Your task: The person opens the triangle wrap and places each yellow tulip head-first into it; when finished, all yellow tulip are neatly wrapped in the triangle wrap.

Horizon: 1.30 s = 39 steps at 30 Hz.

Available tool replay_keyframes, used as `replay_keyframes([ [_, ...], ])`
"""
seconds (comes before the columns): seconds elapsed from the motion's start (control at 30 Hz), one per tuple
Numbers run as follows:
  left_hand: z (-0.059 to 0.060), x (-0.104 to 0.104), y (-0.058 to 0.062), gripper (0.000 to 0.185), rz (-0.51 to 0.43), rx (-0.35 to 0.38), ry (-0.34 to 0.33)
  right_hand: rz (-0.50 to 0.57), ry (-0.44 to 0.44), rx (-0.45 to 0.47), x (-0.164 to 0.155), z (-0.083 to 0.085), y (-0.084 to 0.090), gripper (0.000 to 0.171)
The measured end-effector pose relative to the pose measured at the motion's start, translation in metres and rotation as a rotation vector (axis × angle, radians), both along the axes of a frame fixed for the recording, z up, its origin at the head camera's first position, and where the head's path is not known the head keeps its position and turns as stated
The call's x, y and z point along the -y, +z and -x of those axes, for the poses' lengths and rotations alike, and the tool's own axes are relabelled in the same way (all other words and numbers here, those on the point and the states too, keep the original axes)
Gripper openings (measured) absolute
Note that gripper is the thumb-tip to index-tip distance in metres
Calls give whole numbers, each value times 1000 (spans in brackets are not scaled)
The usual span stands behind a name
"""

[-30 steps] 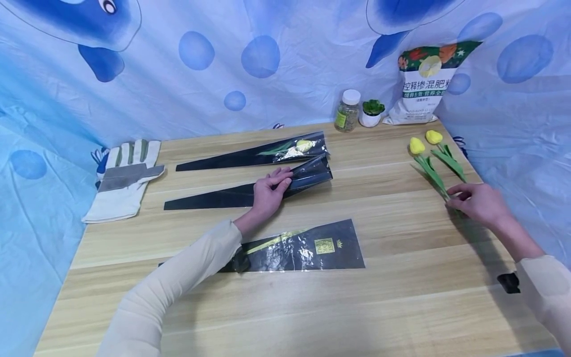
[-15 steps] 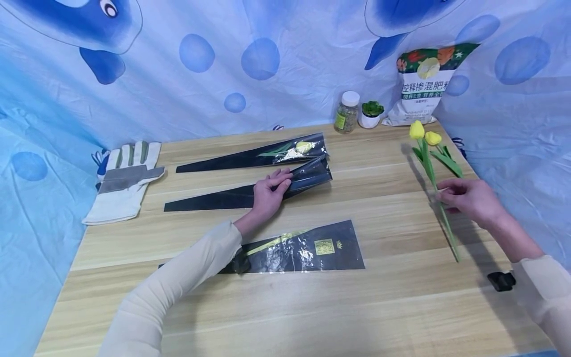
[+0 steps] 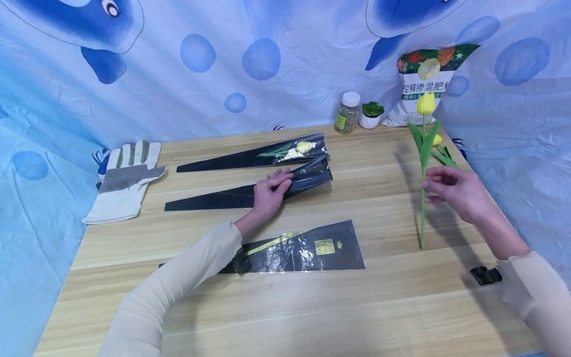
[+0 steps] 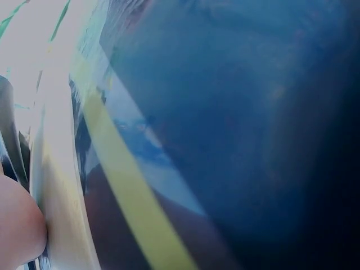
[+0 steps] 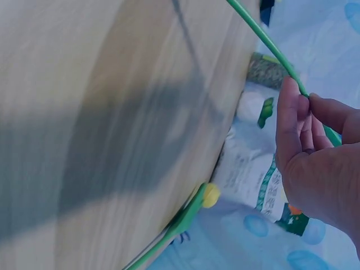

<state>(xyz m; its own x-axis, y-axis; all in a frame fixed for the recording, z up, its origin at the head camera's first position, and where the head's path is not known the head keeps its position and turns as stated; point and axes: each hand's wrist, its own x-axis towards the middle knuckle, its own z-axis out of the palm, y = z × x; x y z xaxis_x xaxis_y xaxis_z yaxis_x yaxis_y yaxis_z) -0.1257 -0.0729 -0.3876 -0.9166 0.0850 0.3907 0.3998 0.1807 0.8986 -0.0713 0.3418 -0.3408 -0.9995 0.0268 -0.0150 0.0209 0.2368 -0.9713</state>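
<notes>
- Black printed sleeve (image 3: 299, 250): flat, nearest the person.
- Left hand (image 3: 267, 192) rests on middle sleeve (image 3: 223, 199), near its wide end; pinching or only pressing — can't tell.
- Right hand (image 3: 455, 191) pinches yellow tulip (image 3: 423, 163) by the stem, thumb to fingers; bloom up, stem end down.
- Held tulip sits right of middle sleeve, well apart — stem roughly upright, sleeve's long axis sideways, wide end facing tulip.
- Loose tulip (image 3: 444, 157) beyond right hand.
- Far sleeve (image 3: 232, 161) beyond left hand, tulip inside.
</notes>
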Motion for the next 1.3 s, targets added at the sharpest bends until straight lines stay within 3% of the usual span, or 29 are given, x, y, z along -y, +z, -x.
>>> replay_keyframes([
  [0.2,0,1,-1,16,-4,-8,-14,114,-56,-36,20,9,5,16],
  [0.47,19,4,-32,17,-23,-26,-7,343,-117,-106,49,24,12,19],
  [0.7,21,5,-37,17,-28,-5,-1,552,-109,-191,73,35,14,18],
  [0.93,22,6,-38,17,-4,4,7,579,-126,-236,86,41,14,16],
  [1.3,19,5,-34,17,5,16,9,376,-185,-235,98,46,14,11],
])
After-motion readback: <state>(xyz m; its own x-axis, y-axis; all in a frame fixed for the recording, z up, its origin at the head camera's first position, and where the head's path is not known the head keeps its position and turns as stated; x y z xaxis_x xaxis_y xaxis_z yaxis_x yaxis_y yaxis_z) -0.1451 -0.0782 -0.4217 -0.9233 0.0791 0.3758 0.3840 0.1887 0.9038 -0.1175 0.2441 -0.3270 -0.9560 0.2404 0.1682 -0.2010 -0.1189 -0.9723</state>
